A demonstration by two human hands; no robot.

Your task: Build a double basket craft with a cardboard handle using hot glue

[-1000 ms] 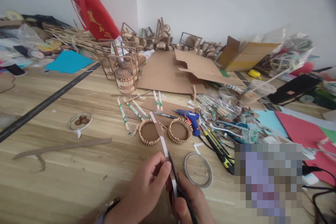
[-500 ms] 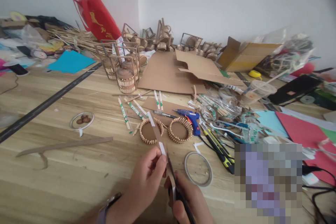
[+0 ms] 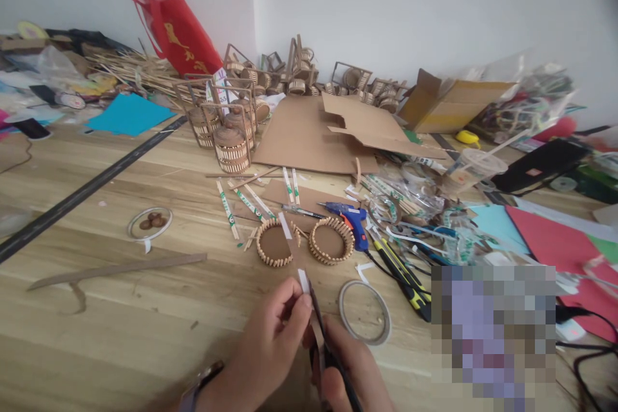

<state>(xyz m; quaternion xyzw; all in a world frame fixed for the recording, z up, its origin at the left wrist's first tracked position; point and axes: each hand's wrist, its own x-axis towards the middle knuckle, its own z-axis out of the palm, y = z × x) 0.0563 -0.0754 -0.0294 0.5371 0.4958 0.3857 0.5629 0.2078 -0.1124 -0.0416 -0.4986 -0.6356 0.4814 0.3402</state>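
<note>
Near the bottom centre, my left hand (image 3: 277, 328) pinches a narrow cardboard strip (image 3: 295, 251) that has white patches of tape along it. The strip points away from me, its far end over the left round stick-walled tray (image 3: 270, 248). My right hand (image 3: 350, 360) is closed around black-handled scissors (image 3: 316, 309), whose dark blades lie along the strip's right edge beside my left thumb. A second round tray (image 3: 332, 241) sits just to the right. The lower part of the strip is partly hidden between my hands.
A blue glue gun (image 3: 355, 222), a yellow-black utility knife (image 3: 400, 273) and a tape roll (image 3: 364, 312) lie to the right. Another tape ring (image 3: 149, 224) holds small brown balls at left, above a cardboard strip (image 3: 120, 268). Cardboard sheets (image 3: 299, 135) and small lidded baskets (image 3: 232, 148) stand behind.
The strip and my left hand have shifted slightly right and toward me, bringing the left thumb closer to the scissor blades. My right hand stays in nearly the same place.
</note>
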